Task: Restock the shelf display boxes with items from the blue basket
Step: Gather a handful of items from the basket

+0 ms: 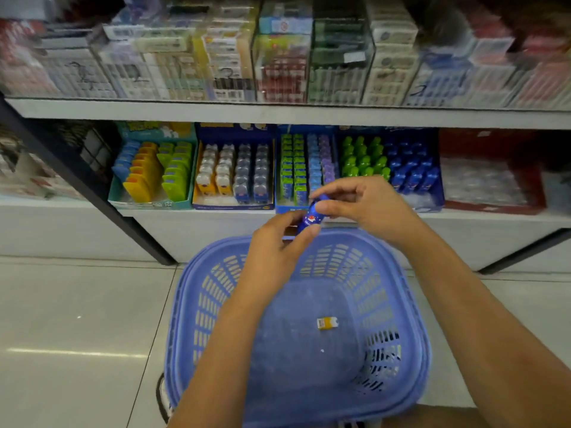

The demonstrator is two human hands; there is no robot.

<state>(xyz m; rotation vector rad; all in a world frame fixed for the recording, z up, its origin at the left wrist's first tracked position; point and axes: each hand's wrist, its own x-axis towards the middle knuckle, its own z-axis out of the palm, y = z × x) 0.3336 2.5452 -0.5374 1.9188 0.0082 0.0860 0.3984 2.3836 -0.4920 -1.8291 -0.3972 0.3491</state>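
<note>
Both hands hold one small blue item [312,215] above the far rim of the blue basket [197,304]. My left hand [278,242] grips its lower end, and my right hand [358,202] pinches its upper end. One small yellow and white item [326,323] lies on the basket floor. On the lower shelf behind stand the display boxes: a blue box [411,171] of green and blue items, a box [304,168] of green, blue and purple sticks, a box [234,174] of white and grey items, and a teal box [151,171].
The basket sits on a pale tiled floor [77,319] in front of the white shelf unit [216,233]. A red box [491,171] of clear packets stands at the right of the lower shelf. The upper shelf [278,114] is packed with clear cases of stationery.
</note>
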